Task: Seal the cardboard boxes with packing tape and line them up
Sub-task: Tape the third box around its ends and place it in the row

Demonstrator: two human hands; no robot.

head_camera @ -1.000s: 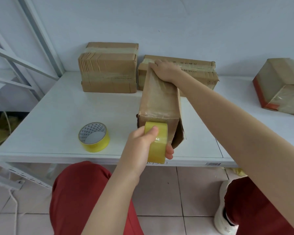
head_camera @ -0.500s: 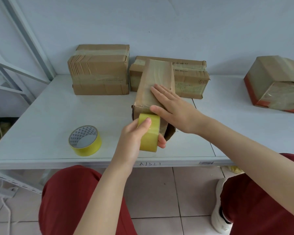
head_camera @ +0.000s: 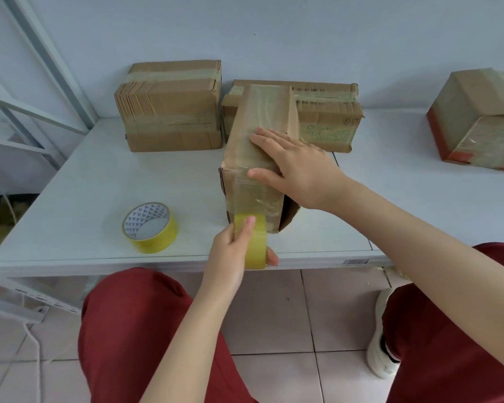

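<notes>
Two hands were mid-seal: left hand [head_camera: 233,251] gripped the tape roll [head_camera: 255,242] at six o'clock of the narrow box [head_camera: 245,146] on the tabletop [head_camera: 99,181], right hand [head_camera: 297,167] pressed flat atop it; tearing the strip seemed due next.

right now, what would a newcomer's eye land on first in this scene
The long cardboard box standing mid-table stands out first, with the right hand pressed flat on its taped top. At its near end the left hand grips a yellow tape roll held against the box face. A spare roll lies flat to the left, and a squat taped box and a flatter taped box sit by the back wall.
</notes>
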